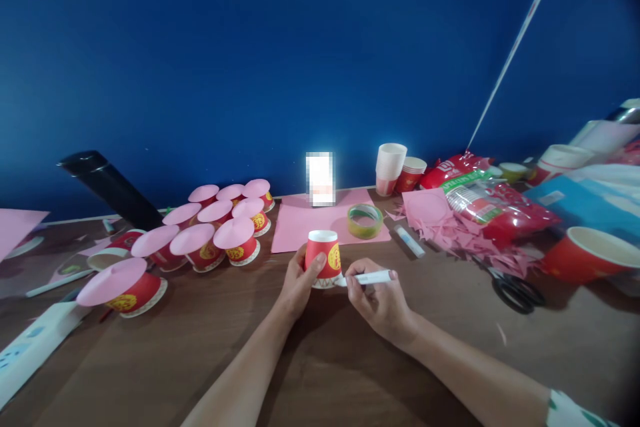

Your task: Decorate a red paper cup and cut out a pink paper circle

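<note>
My left hand (pixel 299 283) is wrapped round a red paper cup (pixel 324 255) that stands upside down on the brown table (pixel 210 340). My right hand (pixel 377 297) pinches a white marker (pixel 370 277), its tip touching the cup's lower rim. Both hands are closed on what they hold. Behind the cup lie a pink paper sheet (pixel 300 223) and a roll of tape (pixel 365 220).
Several upturned red cups with pink paper discs (pixel 210 237) cluster at the left. A black flask (pixel 113 187) leans behind them. Right of centre are a glue stick (pixel 409 240), pink scraps (pixel 450 230), a red cup packet (pixel 493 203), scissors (pixel 515 290), stacked cups (pixel 395 170) and an open cup (pixel 585 253).
</note>
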`<state>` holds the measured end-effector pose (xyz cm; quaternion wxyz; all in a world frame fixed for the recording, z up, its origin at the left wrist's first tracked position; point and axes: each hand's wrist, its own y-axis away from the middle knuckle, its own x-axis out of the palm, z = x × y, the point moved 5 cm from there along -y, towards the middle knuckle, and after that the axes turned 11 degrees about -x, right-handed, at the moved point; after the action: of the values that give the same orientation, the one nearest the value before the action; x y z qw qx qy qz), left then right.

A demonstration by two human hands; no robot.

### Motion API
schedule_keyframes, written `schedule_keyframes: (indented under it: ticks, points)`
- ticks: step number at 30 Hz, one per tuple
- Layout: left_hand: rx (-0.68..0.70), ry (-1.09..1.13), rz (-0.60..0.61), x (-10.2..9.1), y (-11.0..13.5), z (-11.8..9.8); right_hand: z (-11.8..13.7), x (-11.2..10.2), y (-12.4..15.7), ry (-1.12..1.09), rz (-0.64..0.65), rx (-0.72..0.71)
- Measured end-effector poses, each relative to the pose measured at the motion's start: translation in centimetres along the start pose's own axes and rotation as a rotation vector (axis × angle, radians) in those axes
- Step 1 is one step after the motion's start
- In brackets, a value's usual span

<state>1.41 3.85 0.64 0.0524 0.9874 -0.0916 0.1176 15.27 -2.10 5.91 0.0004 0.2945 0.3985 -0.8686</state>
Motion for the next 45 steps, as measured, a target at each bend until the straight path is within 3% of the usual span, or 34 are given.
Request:
schedule_keyframes:
  ticks: [28,37,45]
  points:
    - [-0.027,-0.06,-0.004,0.0,0.1,-0.1,-0.2,-0.4,0.0,0.017,-0.054,0.068]
    - [-0.047,-0.02,0.048,0.3,0.5,-0.8,-0.5,0.1,0.1,-0.022,0.051,0.055]
    - [-0.052,0.007,0.047,0.4,0.5,-0.8,-0.4,-0.1,0.1,-0.026,0.022,0.046]
